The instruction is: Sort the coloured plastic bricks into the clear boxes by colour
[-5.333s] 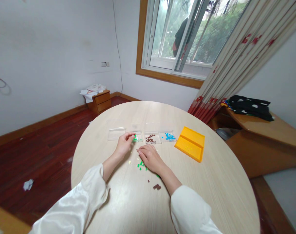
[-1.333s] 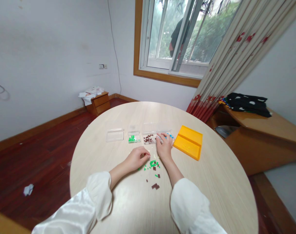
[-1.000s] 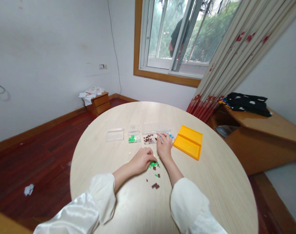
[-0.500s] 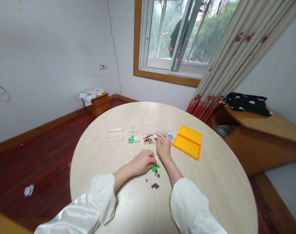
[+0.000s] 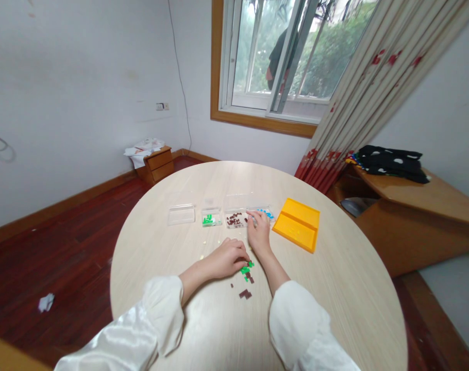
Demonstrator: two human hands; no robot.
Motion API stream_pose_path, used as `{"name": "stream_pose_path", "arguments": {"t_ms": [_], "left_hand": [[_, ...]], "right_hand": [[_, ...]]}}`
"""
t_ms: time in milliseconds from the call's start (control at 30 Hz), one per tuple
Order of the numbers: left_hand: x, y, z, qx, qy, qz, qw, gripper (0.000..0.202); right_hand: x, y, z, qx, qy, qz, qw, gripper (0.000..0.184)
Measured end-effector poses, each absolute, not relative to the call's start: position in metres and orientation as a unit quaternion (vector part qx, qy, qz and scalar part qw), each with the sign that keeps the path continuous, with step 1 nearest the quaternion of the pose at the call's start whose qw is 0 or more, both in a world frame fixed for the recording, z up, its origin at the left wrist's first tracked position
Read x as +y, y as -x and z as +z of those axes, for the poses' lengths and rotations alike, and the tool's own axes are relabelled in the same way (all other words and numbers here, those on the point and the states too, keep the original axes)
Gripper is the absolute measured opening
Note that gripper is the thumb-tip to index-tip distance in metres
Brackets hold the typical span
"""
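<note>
My left hand (image 5: 231, 256) is low over the table, its fingers bent and pressed together at the top of a small build of green bricks (image 5: 245, 270) and brown bricks (image 5: 250, 279). The tiny piece at its fingertips is mostly hidden. Further forward, my right hand (image 5: 260, 231) rests over a clear box, fingers stretched apart, with nothing visible in them. Brown bricks (image 5: 233, 220) fill the box's left part, and blue pieces (image 5: 266, 213) show beyond the fingers. Closer to me lie joined dark brown bricks (image 5: 245, 294) and one loose brown piece (image 5: 232, 285).
A clear box with green bricks (image 5: 207, 220) stands left of the brown ones, beside another clear box (image 5: 181, 215). An open yellow case (image 5: 296, 225) lies at the right. Several pale bits (image 5: 202, 257) are scattered left of my hands on the round table (image 5: 327, 309).
The fingers of my left hand have shifted slightly at the green and brown bricks, which now sit a little differently. My right hand stays over the clear box.
</note>
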State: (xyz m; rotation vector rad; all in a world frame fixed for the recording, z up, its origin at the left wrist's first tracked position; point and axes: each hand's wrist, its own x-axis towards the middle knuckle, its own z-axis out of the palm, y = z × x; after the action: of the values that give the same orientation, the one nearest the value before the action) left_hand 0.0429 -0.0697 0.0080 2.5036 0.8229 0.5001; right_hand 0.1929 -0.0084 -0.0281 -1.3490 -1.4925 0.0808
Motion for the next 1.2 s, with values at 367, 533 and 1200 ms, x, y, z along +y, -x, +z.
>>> {"name": "stream_pose_path", "arguments": {"t_ms": [367, 533, 1200], "left_hand": [[-0.074, -0.045, 0.012, 0.287, -0.912, 0.186, 0.227, 0.016], [-0.076, -0.046, 0.013, 0.292, -0.908, 0.176, 0.244, 0.014], [-0.067, -0.028, 0.020, 0.340, -0.894, 0.175, 0.232, 0.012]], "right_hand": [[-0.007, -0.193, -0.030, -0.633, 0.558, 0.038, 0.535, 0.028], [-0.007, -0.193, -0.029, -0.633, 0.555, 0.043, 0.538, 0.028], [-0.011, -0.191, -0.025, -0.635, 0.541, 0.060, 0.549, 0.027]]}}
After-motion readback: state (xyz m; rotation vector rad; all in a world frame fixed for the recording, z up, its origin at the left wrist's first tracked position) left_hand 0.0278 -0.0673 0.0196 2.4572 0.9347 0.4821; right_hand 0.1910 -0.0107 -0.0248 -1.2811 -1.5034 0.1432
